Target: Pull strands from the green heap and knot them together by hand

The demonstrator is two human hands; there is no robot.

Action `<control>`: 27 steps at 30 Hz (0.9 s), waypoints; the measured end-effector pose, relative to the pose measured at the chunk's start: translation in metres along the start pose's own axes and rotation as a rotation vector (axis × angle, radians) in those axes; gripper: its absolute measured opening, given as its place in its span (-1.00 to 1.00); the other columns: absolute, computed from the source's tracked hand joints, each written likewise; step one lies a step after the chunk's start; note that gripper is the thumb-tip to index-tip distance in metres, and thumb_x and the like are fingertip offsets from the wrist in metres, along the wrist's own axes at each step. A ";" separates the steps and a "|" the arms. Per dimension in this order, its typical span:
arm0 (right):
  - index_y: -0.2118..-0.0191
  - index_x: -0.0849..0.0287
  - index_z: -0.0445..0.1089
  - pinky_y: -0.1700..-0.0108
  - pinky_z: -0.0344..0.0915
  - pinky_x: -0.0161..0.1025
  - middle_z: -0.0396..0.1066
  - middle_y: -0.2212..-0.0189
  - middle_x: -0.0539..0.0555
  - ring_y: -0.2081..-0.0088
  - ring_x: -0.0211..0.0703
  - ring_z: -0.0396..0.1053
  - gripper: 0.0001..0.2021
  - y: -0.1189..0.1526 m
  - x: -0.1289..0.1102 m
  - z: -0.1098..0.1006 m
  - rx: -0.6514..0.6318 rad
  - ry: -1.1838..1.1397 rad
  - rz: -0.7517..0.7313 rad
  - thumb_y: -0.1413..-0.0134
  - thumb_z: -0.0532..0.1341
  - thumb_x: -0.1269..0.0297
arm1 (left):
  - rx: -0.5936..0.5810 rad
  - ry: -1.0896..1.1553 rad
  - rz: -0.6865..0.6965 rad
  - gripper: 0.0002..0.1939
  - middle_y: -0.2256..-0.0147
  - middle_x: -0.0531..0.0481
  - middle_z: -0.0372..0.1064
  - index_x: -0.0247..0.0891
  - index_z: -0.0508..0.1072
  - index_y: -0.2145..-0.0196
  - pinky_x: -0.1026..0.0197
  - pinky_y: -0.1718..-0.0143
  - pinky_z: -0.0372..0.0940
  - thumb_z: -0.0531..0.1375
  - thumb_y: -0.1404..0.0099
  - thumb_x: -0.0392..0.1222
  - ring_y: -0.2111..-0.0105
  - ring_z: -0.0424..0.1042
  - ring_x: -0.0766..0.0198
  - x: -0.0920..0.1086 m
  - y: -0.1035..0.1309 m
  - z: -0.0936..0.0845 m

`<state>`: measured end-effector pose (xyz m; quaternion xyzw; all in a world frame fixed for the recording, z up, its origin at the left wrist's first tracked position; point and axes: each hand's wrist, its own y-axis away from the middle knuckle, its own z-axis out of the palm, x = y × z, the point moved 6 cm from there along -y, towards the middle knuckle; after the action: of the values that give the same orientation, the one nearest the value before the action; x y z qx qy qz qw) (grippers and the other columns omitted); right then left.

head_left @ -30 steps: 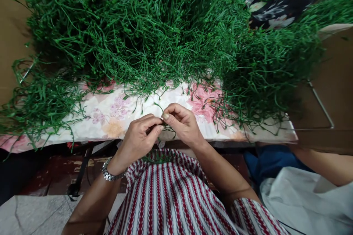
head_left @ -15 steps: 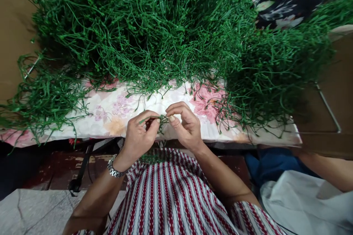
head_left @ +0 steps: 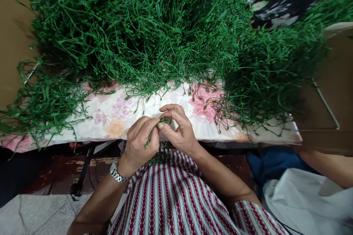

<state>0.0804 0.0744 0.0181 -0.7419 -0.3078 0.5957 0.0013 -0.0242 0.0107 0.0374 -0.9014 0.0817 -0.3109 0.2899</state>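
Across the closed left hand (head_left: 142, 141), a gripped green stem (head_left: 149, 139) slants into the loosely pinching right hand (head_left: 183, 132)

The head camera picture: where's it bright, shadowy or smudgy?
Head view: brightest mid-picture on the white, flower-printed tablecloth; deep shadows inside the big tangled green stem pile and under the table; the brown cardboard box at the right edge looks soft and smudgy; the shiny silver wristwatch looks clearer.

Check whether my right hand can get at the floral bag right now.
Probably not directly: the right hand is busy with green stems at the near edge of the table, and a spread of greenery lies between it and the floral bag.
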 end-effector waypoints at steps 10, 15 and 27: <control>0.37 0.19 0.34 0.03 0.19 -0.15 0.31 0.22 0.09 0.15 -0.18 0.29 -0.93 -0.004 0.018 -0.005 -0.234 -0.409 0.135 0.06 0.23 0.37 | -0.262 0.312 -0.031 -0.73 0.35 -0.04 0.34 -0.27 0.41 0.17 0.31 0.33 0.25 0.05 -0.22 -0.47 0.34 0.34 0.35 -0.005 -0.008 -0.002; 0.41 0.19 0.28 0.09 0.20 -0.18 0.31 0.27 0.07 0.20 -0.20 0.28 -0.90 -0.007 0.013 -0.001 -0.328 -0.340 0.068 0.15 0.13 0.49 | -0.291 0.395 -0.177 -0.84 0.40 -0.01 0.34 -0.27 0.42 0.30 0.30 0.35 0.23 0.06 -0.23 -0.40 0.38 0.34 0.34 -0.012 -0.008 0.002; 0.36 0.19 0.27 0.18 0.15 -0.18 0.31 0.47 0.02 0.33 -0.20 0.23 -0.94 -0.010 -0.011 -0.011 -0.313 0.220 -0.351 -0.02 0.07 0.40 | -0.355 0.291 -0.325 -0.87 0.49 0.08 0.28 -0.27 0.32 0.40 0.32 0.42 0.16 0.01 -0.21 -0.38 0.47 0.28 0.36 -0.016 -0.009 0.005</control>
<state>0.0842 0.0818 0.0344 -0.7286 -0.5185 0.4469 0.0233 -0.0340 0.0254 0.0310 -0.8852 0.0303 -0.4605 0.0588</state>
